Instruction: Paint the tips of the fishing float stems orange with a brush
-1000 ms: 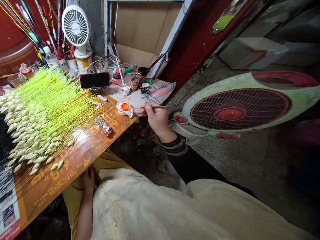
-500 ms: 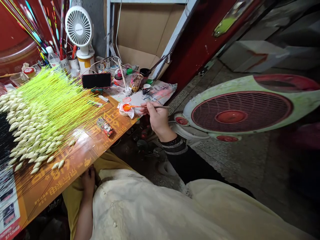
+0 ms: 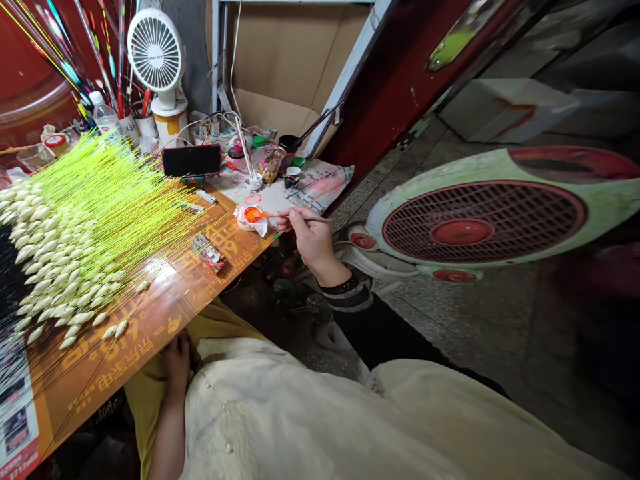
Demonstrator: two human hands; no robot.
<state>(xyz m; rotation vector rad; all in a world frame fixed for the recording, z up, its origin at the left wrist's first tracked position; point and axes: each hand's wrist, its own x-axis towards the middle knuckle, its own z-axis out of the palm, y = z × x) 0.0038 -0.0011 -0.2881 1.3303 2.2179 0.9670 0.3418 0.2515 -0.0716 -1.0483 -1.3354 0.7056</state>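
My right hand (image 3: 309,233) pinches a thin paintbrush (image 3: 280,215) whose tip rests in a small pot of orange paint (image 3: 251,214), which sits on a white rag at the table's right corner. My left hand (image 3: 176,360) lies in my lap under the table edge, fingers curled loosely against the yellow cloth, nothing visible in it. A dense row of fishing floats (image 3: 75,227) with white bodies and neon-yellow stems covers the left of the orange table (image 3: 165,307).
A black phone (image 3: 191,160) stands on a holder behind the floats. Jars, bottles and a white desk fan (image 3: 154,50) crowd the back. A small patterned box (image 3: 210,253) lies on the table. A large floor fan (image 3: 480,213) stands to the right on the concrete floor.
The right hand has shifted slightly left, keeping the brush tip in the orange paint. The left hand has stayed in my lap.
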